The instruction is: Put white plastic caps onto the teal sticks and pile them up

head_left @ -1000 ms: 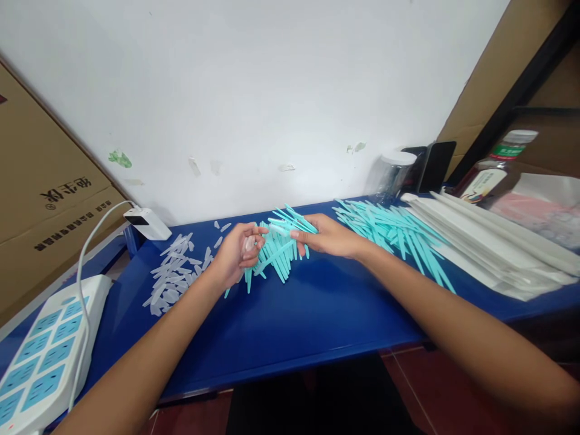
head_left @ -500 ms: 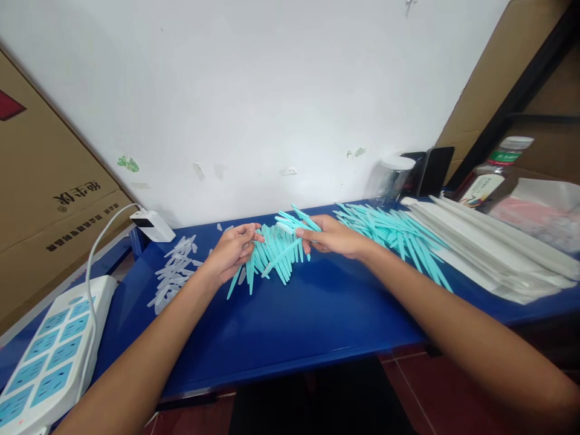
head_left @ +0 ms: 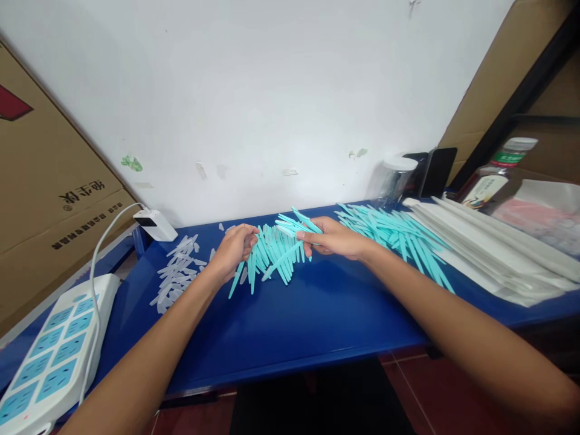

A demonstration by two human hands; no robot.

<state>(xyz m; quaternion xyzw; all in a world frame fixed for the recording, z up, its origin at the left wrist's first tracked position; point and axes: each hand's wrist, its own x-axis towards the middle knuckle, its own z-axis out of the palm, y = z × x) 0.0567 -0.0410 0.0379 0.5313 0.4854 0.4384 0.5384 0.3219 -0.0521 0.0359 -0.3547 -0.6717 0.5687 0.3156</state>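
Note:
A heap of thin teal plastic sticks (head_left: 272, 254) lies at the middle back of the blue table (head_left: 317, 320). My left hand (head_left: 233, 251) rests at the heap's left edge with its fingers curled in; what they pinch is hidden. At the heap's right edge my right hand (head_left: 333, 237) is closed on a teal stick (head_left: 304, 230) that points left over the heap. To the left lies a scatter of small clear plastic caps (head_left: 176, 275).
A larger pile of teal sticks (head_left: 394, 232) and a stack of long white packets (head_left: 493, 254) lie on the right. A white power strip (head_left: 49, 356) and a charger (head_left: 154, 225) sit at the left by cardboard boxes (head_left: 45, 199). A jar (head_left: 394, 178) and a bottle (head_left: 492, 175) stand behind.
My left hand moved from the heap's left side up against the sticks and its fingers curled further. The right hand kept its grip at the heap's right edge. The view shifted slightly.

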